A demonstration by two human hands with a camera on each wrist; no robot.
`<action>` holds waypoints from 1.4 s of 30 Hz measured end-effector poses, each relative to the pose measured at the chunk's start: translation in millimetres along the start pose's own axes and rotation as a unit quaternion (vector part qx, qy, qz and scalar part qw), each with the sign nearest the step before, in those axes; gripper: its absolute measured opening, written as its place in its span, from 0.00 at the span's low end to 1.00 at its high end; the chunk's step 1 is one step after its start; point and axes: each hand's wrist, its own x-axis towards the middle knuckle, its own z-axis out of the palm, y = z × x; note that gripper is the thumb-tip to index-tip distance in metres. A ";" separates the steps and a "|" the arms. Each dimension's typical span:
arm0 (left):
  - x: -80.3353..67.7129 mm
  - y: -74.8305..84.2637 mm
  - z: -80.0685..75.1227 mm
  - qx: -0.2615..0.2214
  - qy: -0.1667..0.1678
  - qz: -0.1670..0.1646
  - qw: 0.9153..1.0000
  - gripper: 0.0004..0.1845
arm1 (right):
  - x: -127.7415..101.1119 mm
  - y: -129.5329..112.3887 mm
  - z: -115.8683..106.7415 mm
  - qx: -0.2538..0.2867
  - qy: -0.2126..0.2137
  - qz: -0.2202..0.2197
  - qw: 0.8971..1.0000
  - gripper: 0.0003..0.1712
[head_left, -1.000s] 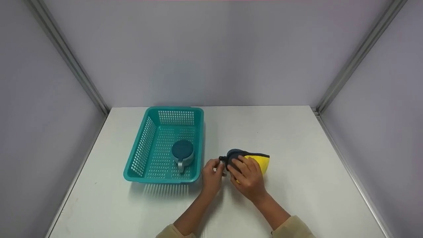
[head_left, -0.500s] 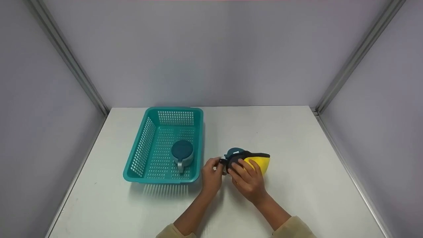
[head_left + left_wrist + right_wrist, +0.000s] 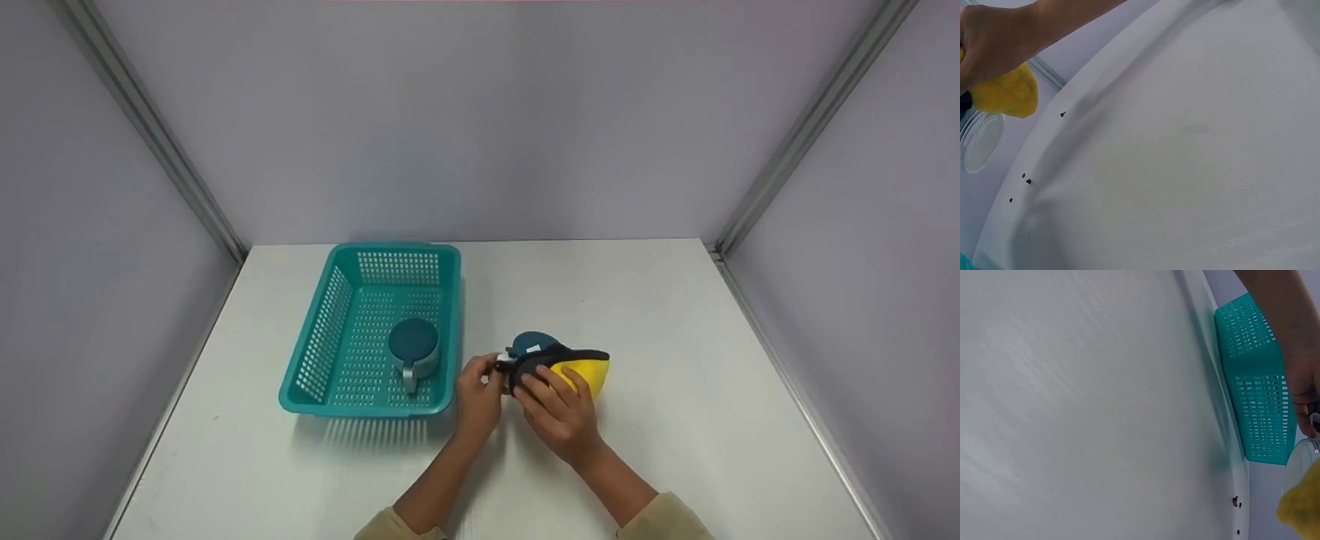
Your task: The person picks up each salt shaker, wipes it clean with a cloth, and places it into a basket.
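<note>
To the right of the basket, a lidded cup (image 3: 532, 341) shows its dark blue lid, with most of its body hidden behind the cloth and the hands. Its pale round base (image 3: 985, 143) appears at the edge of the left wrist view. My left hand (image 3: 478, 396) grips the cup's left side, fingers curled where the handle lies. A yellow and dark grey cloth (image 3: 589, 371) with a black border covers the cup's near side. My right hand (image 3: 561, 420) holds this cloth against the cup, fingers bent over it.
A teal plastic basket (image 3: 296, 360) stands on the white table (image 3: 675, 315) left of my hands. Inside it is another cup (image 3: 414, 341) with a dark blue lid and grey handle. Panels (image 3: 480, 120) enclose the table at the back and sides.
More of the cup's blue lid shows beyond the cloth. My right hand and the cloth have shifted slightly left, while my left hand keeps its hold almost in place.
</note>
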 end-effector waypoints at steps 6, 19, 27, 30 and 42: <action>2.9 1.8 -4.2 -0.018 0.025 0.027 0.999 0.06 | -0.1 -2.8 0.9 0.008 -0.001 -0.007 1.000 0.08; 7.6 13.5 -12.3 -0.025 0.029 0.032 0.999 0.07 | -7.0 -5.6 4.5 0.016 -0.017 0.011 1.000 0.09; 10.7 8.8 -14.9 -0.028 0.033 0.059 0.997 0.08 | -10.1 -7.9 5.7 0.020 -0.029 0.018 0.999 0.09; 12.1 9.3 -16.0 -0.022 0.038 0.074 0.996 0.09 | -10.8 -8.1 6.1 0.022 -0.037 0.024 0.999 0.09; 16.1 18.1 -19.4 -0.026 0.063 0.099 0.993 0.06 | -14.8 -10.5 7.3 0.042 -0.046 0.048 0.997 0.09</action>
